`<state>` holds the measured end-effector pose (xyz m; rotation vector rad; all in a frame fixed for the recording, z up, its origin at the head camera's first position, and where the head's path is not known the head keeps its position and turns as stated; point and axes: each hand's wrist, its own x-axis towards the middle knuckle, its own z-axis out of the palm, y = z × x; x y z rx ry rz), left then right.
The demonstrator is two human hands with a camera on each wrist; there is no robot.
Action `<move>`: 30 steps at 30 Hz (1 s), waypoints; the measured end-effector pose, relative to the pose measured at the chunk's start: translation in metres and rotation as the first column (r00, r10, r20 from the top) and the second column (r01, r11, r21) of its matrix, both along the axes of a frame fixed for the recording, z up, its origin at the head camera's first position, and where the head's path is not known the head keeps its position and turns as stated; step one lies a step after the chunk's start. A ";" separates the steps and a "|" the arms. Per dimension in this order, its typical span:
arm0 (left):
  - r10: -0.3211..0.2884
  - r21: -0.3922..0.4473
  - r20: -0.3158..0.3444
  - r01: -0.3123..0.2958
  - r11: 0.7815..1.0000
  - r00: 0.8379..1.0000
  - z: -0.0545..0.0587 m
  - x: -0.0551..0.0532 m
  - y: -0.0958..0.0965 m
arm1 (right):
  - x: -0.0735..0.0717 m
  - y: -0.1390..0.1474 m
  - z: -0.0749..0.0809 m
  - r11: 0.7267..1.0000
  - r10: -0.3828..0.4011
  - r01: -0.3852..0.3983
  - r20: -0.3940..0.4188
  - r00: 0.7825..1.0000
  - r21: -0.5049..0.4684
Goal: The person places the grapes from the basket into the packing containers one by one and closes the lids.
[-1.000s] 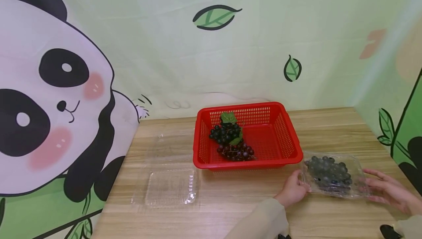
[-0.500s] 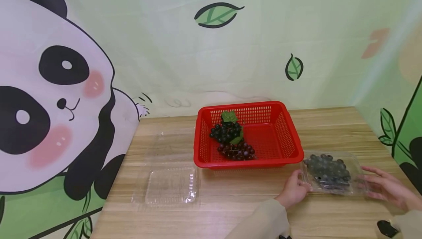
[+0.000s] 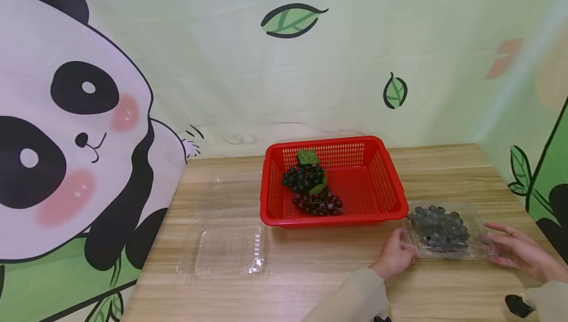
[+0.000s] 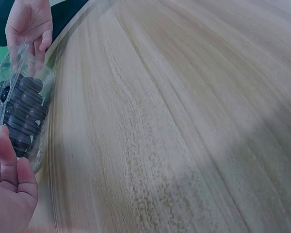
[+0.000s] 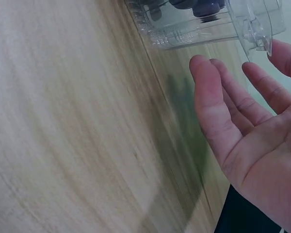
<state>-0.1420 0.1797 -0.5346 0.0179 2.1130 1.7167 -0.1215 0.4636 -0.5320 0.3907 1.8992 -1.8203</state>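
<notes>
A clear plastic clamshell box (image 3: 477,218) with dark grapes (image 3: 439,228) inside sits on the table at the right. My left hand (image 3: 396,255) is at its left end, fingertips against the side. My right hand (image 3: 519,253) lies at the opposite end with relaxed, spread fingers. In the right wrist view, the fingertips (image 5: 206,73) stand right by the box's rim (image 5: 256,34), the palm holding nothing. Through the plastic in the left wrist view the grapes (image 4: 26,109) show, with the left fingers close below them.
A red plastic basket (image 3: 333,222) stands just left of the box, holding two bunches of dark grapes (image 3: 310,191) with green leaves. Another clear clamshell box (image 3: 228,253) lies opened out at the left. Behind the wooden table (image 3: 310,282) hangs a panda-print cloth (image 3: 346,65).
The box of grapes has shifted slightly back and to the left. My right hand has moved a little with it, while my left hand stays nearly in place.
</notes>
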 end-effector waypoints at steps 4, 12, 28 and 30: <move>-0.011 -0.010 0.014 0.011 1.000 1.000 -0.001 0.000 -0.001 | -0.001 0.003 0.002 0.999 0.035 -0.034 0.024 0.999 -0.011; -0.012 0.017 0.027 0.011 1.000 1.000 0.000 0.000 -0.002 | 0.002 0.013 0.006 0.987 0.132 -0.119 0.115 0.985 -0.112; 0.010 0.072 0.010 -0.011 0.997 1.000 -0.002 0.003 0.001 | 0.010 0.003 0.015 0.921 0.246 -0.199 0.104 0.964 -0.334; 0.010 0.072 0.008 -0.011 0.997 1.000 -0.002 0.004 0.001 | 0.009 0.002 0.016 0.932 0.241 -0.204 0.092 0.966 -0.301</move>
